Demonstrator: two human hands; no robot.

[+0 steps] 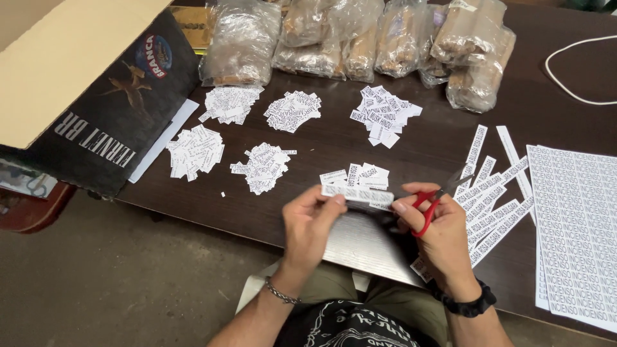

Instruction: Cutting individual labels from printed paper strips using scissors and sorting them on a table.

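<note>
Closest in, the left hand pinches one end of a narrow printed paper strip, fingers closed on it, holding it level just above the near edge of the dark wooden surface. On the strip's far end sits the right hand, fingers threaded through the loops of red-handled scissors and gripping them firmly; the blades look only slightly parted where they meet the strip, though the tips are hard to make out. The risk here, as I read it: the strip is thin and floppy, so if the left hand lets it sag or twist, the cut could run crooked through the print, and those left fingertips sit near the blade line. Just behind the strip lie a few freshly cut labels. To the strip's right, a fan of uncut strips lies beside stacked printed sheets; a careless elbow could scatter them. Behind and left of the strip, five small heaps of cut labels stay separate, but near enough that a loose piece could land in the wrong pile. Farthest back, clear plastic bags of brown bundles line the surface, a cardboard box stands far left, and a white cord curls far right.
</note>
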